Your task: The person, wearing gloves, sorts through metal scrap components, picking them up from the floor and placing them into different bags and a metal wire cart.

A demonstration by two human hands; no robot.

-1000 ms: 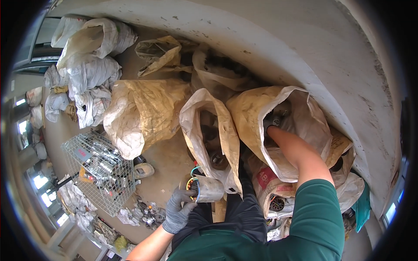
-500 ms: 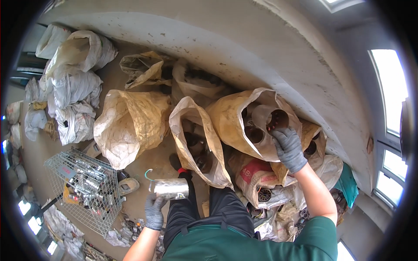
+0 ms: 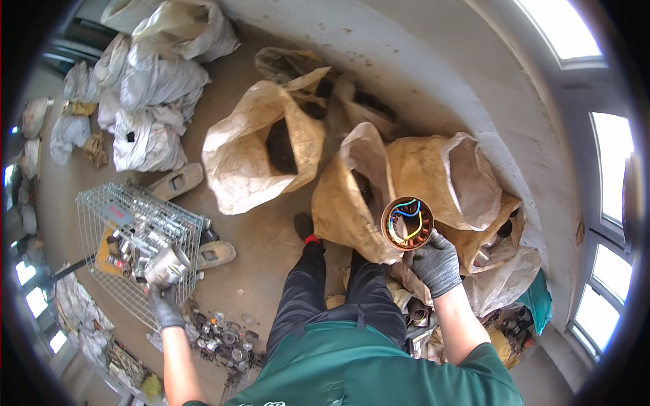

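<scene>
My right hand (image 3: 435,264), in a grey knit glove, is closed on a round motor stator (image 3: 407,224). Its open end faces up, showing copper windings inside a brown ring and loose blue and yellow wires. Behind it is the mouth of a tan woven sack (image 3: 352,196). My left hand (image 3: 164,306), gloved too, is at the near right side of a wire basket (image 3: 142,311). Its fingers are closed around the lower end of a shiny metal cylinder (image 3: 169,266), tilted over the basket's contents. The fingertips are partly hidden.
Metal parts (image 3: 145,233) fill much of the basket. Beside it are loose metal pieces (image 3: 227,342) on the floor. An open sack (image 3: 254,152) stands ahead, more sacks (image 3: 440,176) line the wall at right, and white bags (image 3: 159,81) are piled far left.
My left hand has carried the metal cylinder left to the wire basket. My right hand has come out of the sack at right, now holding the stator. The view has shifted too.
</scene>
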